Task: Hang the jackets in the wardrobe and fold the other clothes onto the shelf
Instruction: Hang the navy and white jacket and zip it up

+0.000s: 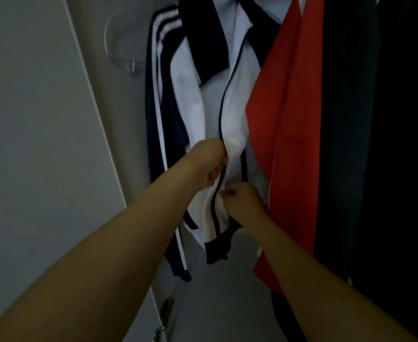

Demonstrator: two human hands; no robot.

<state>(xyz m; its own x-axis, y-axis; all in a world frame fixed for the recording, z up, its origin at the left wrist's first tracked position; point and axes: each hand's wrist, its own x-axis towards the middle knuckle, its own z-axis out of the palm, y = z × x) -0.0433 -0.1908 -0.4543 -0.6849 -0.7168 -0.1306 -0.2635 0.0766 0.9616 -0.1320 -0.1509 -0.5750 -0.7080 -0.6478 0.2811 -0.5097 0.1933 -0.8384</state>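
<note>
Room: a dim wardrobe interior seen from the head camera, with a pale grey wardrobe door [30, 119] filling the nine o'clock side and a metal hinge [167, 308] low at six o'clock.
Hanging clothes: a white jacket [235, 112] with navy collar and navy zip edging hangs at the centre; behind it at ten o'clock hangs a navy jacket [168, 124] with white stripes down the sleeve.
Neighbours: a red garment [294, 144] hangs just beside the white jacket at three o'clock, and dark clothes [351, 119] fill the far three o'clock side.
Left hand: the left hand [209, 164] grips the zip edge of the white jacket's front panel, fingers curled round the cloth, near the middle of the frame.
Right hand: the right hand [242, 201] sits just below, at five o'clock of the left hand, pinching the jacket's zip line near the hem.
Hem: the navy waistband [217, 250] hangs just beneath both hands.
</note>
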